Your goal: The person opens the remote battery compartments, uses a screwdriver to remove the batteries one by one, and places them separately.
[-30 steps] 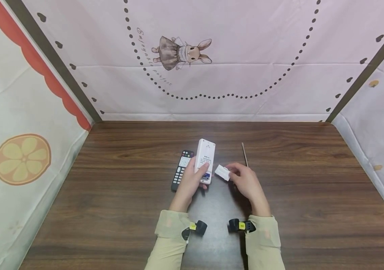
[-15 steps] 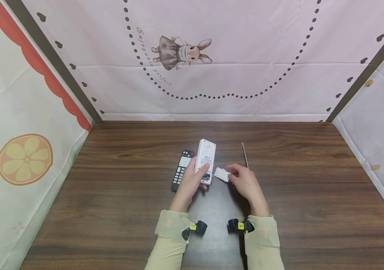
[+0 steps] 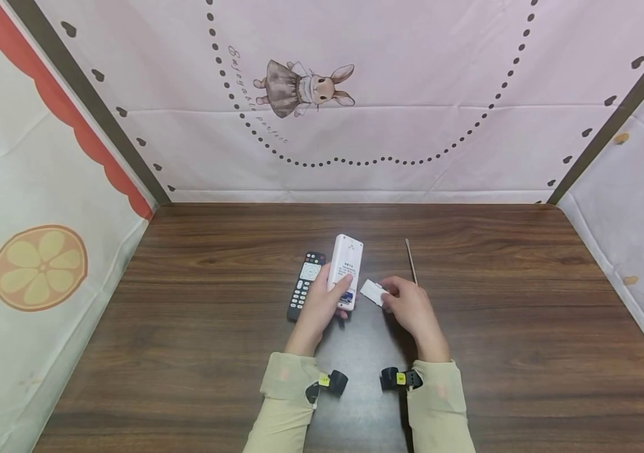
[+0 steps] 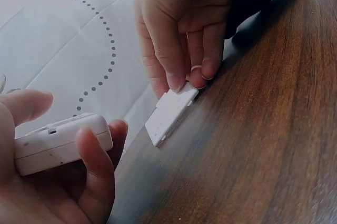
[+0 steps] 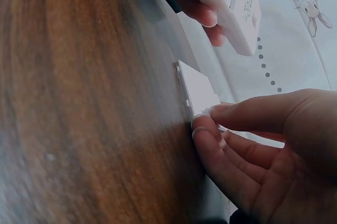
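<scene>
My left hand (image 3: 322, 302) grips the white remote (image 3: 345, 270), back side up. Just right of it, my right hand (image 3: 406, 305) pinches the battery cover (image 3: 373, 292), its edge resting on the table (image 3: 497, 352).

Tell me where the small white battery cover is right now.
In the head view the battery cover is at the table's middle, pinched by the right hand, just right of the white remote held by the left hand.

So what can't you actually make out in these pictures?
- Print on the white remote: too small in the head view, blurred in the right wrist view.
- Black remote: lower end hidden behind the left hand.
- Battery bay: partly covered by the left thumb.
- Thin stick: too small to identify.
</scene>
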{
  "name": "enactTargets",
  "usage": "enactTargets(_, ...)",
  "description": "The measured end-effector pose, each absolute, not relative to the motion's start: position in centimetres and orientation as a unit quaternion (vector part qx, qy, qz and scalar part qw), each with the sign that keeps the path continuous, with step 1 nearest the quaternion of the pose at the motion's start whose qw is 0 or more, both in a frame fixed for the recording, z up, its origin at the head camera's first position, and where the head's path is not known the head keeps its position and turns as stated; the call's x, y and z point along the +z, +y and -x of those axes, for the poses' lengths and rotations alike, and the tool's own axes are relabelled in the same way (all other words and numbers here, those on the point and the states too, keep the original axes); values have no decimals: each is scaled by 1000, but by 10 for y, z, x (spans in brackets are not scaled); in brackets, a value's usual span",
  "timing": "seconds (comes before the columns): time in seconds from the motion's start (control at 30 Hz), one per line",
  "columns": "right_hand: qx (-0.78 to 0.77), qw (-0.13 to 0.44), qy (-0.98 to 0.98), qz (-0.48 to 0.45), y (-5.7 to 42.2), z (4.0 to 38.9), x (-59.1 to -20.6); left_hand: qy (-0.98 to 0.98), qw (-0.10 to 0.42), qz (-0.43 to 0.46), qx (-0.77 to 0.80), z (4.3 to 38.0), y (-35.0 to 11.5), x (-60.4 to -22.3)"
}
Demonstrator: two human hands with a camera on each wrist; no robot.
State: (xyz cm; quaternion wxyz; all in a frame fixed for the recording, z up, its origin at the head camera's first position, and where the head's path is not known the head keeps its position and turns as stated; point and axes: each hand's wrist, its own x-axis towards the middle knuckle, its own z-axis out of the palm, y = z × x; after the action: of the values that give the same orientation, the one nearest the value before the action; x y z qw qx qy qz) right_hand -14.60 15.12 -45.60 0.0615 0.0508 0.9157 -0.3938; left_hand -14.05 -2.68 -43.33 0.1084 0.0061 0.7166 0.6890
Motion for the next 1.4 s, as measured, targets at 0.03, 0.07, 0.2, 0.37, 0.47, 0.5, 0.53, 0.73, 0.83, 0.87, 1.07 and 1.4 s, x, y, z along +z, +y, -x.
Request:
enactTargets(0.03, -395, 62, 915, -52, 151, 146, -456, 716, 109, -7, 689, 141, -27, -434)
enactTargets(0.07, -396, 62, 915, -53, 151, 146, -456, 716, 108, -9, 689, 141, -27, -435)
enactTargets(0.2, -399, 64, 913, -57, 151, 146, -457, 714, 113, -9, 691, 147, -27, -446)
enactTargets(0.37, -407, 66, 909, -57, 152, 146, -457, 712, 109, -6, 693, 153, -27, -461)
enactTargets(0.47, -411, 64, 908, -52, 152, 147, -457, 718, 99, -4, 689, 153, -26, -464)
enactTargets(0.5, -413, 64, 907, -51, 152, 147, -457, 720, 97, -2, 688, 153, -26, -464)
enactTargets(0.53, -414, 64, 907, -49, 152, 147, -457, 722, 95, -1, 686, 153, -26, -464)
enactTargets(0.73, -420, 69, 904, -47, 153, 145, -454, 719, 96, -1, 688, 152, -25, -464)
enactTargets(0.83, -423, 70, 902, -46, 153, 145, -453, 721, 97, 1, 686, 152, -25, -465)
enactTargets(0.87, -424, 71, 902, -46, 153, 145, -453, 722, 98, 2, 685, 152, -25, -465)
enactTargets(1.07, -427, 75, 900, -51, 152, 144, -453, 726, 102, 4, 680, 152, -25, -466)
enactTargets(1.4, -430, 75, 899, -45, 153, 144, -453, 727, 104, -4, 679, 153, -24, -467)
